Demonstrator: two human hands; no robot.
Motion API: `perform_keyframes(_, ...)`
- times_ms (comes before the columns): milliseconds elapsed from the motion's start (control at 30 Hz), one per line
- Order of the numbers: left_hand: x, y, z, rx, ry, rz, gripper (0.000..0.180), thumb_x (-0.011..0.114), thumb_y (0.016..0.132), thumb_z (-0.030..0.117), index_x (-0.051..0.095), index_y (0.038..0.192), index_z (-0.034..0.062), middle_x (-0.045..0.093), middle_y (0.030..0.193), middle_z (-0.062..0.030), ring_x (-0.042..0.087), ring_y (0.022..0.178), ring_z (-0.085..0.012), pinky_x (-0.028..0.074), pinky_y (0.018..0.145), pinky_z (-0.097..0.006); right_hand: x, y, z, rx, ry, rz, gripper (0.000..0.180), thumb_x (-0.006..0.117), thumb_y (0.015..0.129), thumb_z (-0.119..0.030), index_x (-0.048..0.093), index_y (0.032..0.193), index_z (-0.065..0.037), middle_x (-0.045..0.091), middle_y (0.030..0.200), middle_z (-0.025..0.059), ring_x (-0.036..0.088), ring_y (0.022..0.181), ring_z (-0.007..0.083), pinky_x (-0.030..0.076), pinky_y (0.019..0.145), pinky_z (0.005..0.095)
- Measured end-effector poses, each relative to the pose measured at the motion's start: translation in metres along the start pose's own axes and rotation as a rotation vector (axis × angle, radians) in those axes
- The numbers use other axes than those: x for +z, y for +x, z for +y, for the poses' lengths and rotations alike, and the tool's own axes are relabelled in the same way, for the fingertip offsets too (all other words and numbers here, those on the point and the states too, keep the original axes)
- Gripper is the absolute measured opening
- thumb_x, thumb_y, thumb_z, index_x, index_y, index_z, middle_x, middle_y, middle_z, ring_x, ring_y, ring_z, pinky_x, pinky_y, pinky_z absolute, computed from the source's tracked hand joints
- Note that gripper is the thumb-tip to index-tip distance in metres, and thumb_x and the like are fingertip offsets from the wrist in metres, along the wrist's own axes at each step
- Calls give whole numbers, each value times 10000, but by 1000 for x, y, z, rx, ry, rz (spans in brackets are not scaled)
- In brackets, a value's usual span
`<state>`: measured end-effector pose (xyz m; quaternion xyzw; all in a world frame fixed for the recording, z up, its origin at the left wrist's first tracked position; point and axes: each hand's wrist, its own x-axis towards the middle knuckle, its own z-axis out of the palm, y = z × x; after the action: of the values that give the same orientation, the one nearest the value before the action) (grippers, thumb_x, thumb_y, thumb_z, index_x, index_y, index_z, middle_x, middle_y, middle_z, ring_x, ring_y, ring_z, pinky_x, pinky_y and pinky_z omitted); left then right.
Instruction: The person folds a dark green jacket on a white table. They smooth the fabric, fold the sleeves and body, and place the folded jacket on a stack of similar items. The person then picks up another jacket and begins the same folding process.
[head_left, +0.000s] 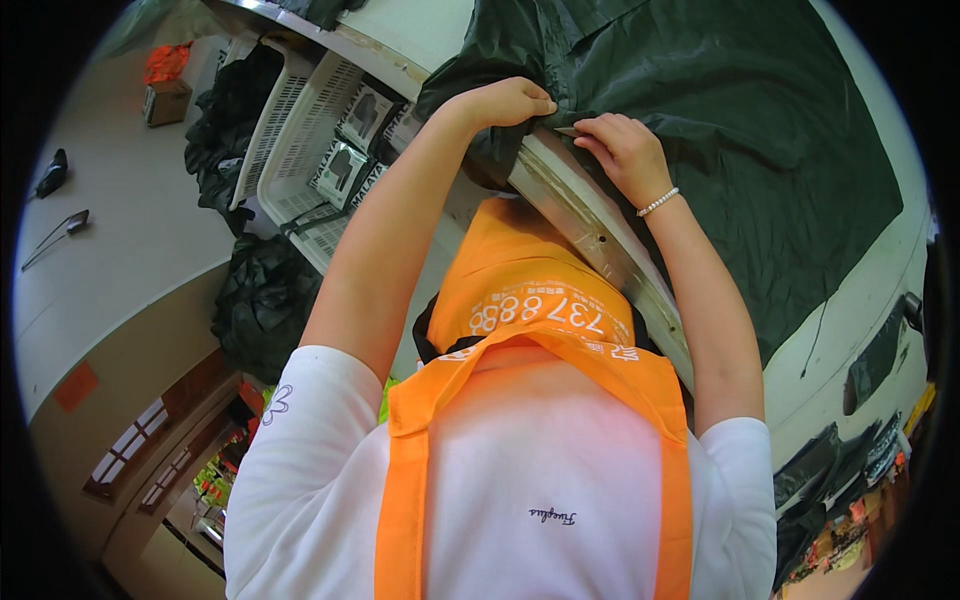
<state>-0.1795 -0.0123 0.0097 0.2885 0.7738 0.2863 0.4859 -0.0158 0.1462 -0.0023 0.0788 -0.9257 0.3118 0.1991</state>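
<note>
A large dark green sheet of thin fabric (760, 170), perhaps a garment, is spread over the table, and its near part bunches up at the edge. My left hand (508, 103) pinches a gathered fold of it, thumb and fingers pressed together. Just to the right, my right hand (625, 152) is closed with its fingertips together beside that same fold. A small thin pointed thing (567, 131) sticks out from these fingertips toward the left hand; its kind is too small to tell. A beaded bracelet (658, 202) circles my right wrist.
The pale table's worn edge (600, 240) runs close before my orange apron (540, 270). At left stand white plastic baskets (290, 185) holding packaged goods (342, 172), with dark cloth (235, 110) hanging over and heaped below. Dark pieces (872, 365) lie at the table's right.
</note>
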Motion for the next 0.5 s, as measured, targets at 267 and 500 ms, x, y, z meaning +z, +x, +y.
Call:
perform_keyframes(267, 14, -18, -43, 317, -233, 543, 256, 680, 829, 204, 681, 1027, 42, 674, 909, -68, 598, 802, -120, 471, 740, -244, -80, -102, 1, 682, 93, 427, 218, 677, 842, -106, 634, 1048, -51, 645, 927, 62, 622, 836, 136, 504, 748, 267)
perform_keyframes(500, -2, -93, -184, -27, -511, 1215, 300, 664, 859, 271, 645, 1023, 21, 637, 852, -36, 543, 731, -82, 423, 670, -222, -224, -437, 65, 1232, -714, 569, 350, 648, 858, -292, 633, 1076, -19, 628, 1039, 145, 617, 895, 249, 493, 795, 324)
